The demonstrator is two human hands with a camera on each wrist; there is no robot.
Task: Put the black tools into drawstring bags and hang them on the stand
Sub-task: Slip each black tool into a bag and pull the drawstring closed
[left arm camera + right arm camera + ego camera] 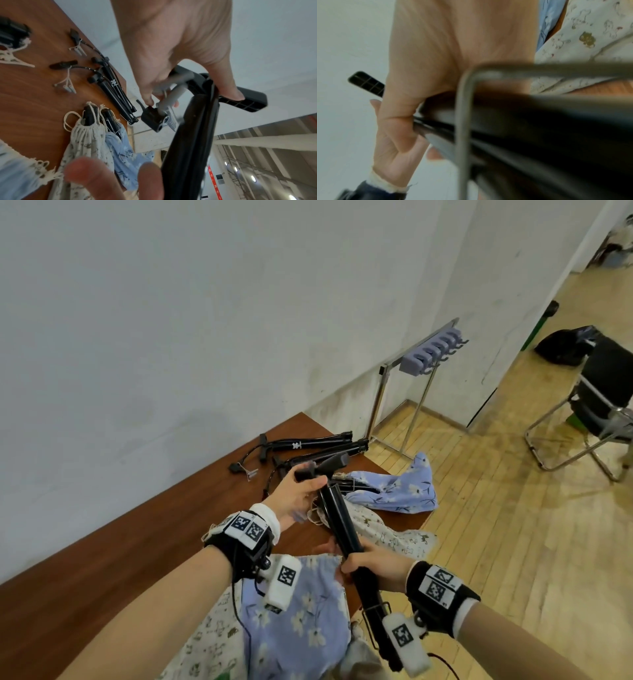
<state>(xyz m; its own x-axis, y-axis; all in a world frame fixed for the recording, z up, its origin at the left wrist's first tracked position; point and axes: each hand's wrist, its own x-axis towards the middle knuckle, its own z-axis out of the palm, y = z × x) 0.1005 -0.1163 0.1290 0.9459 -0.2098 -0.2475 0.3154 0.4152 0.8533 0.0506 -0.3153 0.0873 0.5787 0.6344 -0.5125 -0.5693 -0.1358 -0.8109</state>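
I hold one black pump [339,518] tilted above the table, between both hands. My left hand [298,491] grips its T-handle [248,102]; the fingers also touch the hose head [154,120] and its grey adapters. My right hand [373,566] grips the barrel lower down [539,121], next to the wire foot [462,121]. An empty blue floral bag [301,621] lies flat beneath my wrists. Two loose black pumps [308,444] lie at the far end of the table. A white printed bag [85,135] and a blue bag [120,142] each hold a pump.
The brown table [120,559] runs along a white wall. The metal stand with purple hooks [431,350] is on the wooden floor beyond the table's far right corner, with nothing hanging on it. A black chair [596,402] stands further right.
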